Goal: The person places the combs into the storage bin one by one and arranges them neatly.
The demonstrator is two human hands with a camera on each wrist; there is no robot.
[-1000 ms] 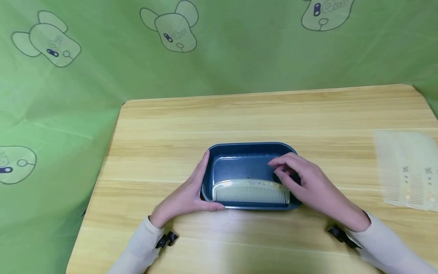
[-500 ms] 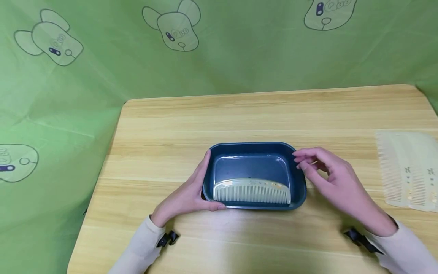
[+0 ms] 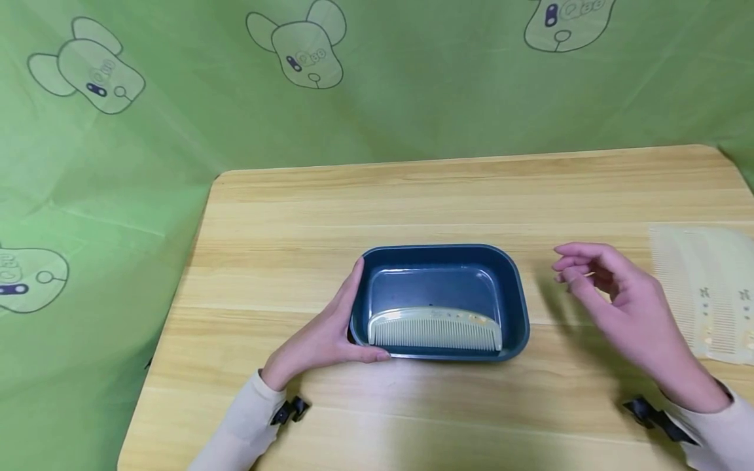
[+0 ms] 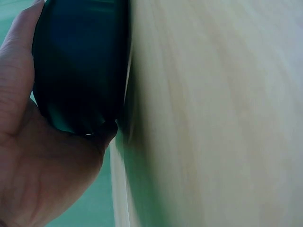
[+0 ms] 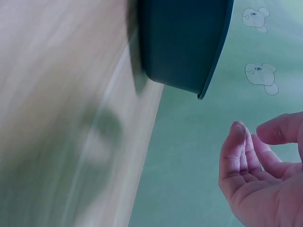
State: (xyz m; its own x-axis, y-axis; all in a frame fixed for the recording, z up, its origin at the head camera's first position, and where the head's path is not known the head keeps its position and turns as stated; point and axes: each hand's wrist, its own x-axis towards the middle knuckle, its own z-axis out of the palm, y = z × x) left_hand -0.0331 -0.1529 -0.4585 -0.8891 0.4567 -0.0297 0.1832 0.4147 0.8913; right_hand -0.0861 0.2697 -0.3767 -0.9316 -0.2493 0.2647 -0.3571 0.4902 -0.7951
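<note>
A dark blue rectangular tray (image 3: 430, 284) rests on the table. Inside, along its near wall, lies a pale, translucent comb (image 3: 436, 330) with its teeth toward the front. My left hand (image 3: 318, 340) grips the tray's left end, thumb at the front rim and fingers along the side; the left wrist view shows the hand (image 4: 42, 161) wrapped about that end. To the right of the tray my right hand (image 3: 633, 304) hovers over the table with loosely curled fingers, holding nothing. In the right wrist view its fingers (image 5: 233, 156) are apart from the tray (image 5: 184, 42).
Several similar pale combs (image 3: 721, 288) lie overlapping at the table's right side, partly behind the right hand and cut off by the frame edge. The wooden table (image 3: 448, 203) backs onto a green cloth (image 3: 424, 98) with printed mouse-like heads.
My right hand has drawn back from inside the tray and moved right, toward the overlapping combs. The left hand, the tray and the comb inside have stayed in place.
</note>
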